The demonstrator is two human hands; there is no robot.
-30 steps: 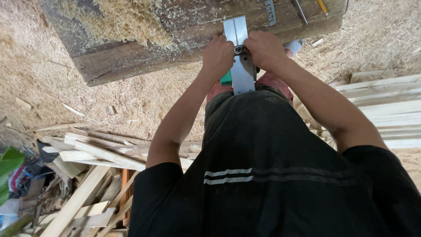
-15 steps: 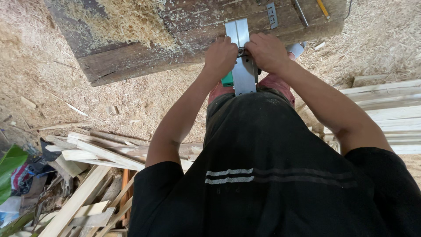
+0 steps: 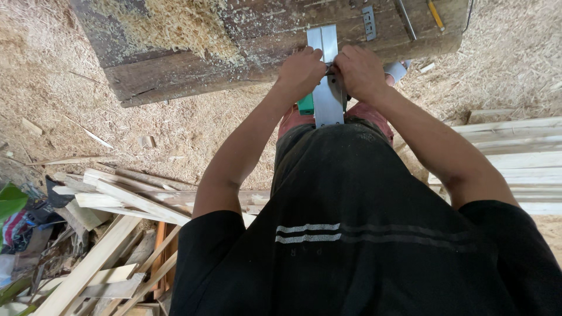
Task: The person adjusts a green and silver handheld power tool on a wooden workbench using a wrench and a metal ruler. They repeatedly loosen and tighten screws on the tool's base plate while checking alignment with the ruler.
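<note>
- Left hand (image 3: 300, 73): clenched at the left edge of the grey metal plate (image 3: 326, 76), fingers curled against its side.
- Right hand (image 3: 360, 73): closed on the plate's right edge, opposite the left hand; the thumbs meet over a small dark part at the plate's middle, too small to identify.
- Plate: a long, flat, grey piece lying across the near edge of the workbench (image 3: 193, 70); its far end rests on the bench top, its near end overhangs toward the person's waist. A green part (image 3: 305, 106) shows just under it on the left.
- Progress, as a judgement: the plate is already set on the bench and gripped from both sides, so the work at its middle looks under way; whether anything has been fastened or loosened cannot be told.
- Bench top: sawdust (image 3: 170, 26) heaped at the left; a small metal bracket (image 3: 369, 22), a rod and a yellow pencil (image 3: 435, 14) lie untouched to the right.
- Floor: shavings throughout; a pile of offcuts (image 3: 117, 202) at the left, stacked boards (image 3: 515, 158) at the right.
</note>
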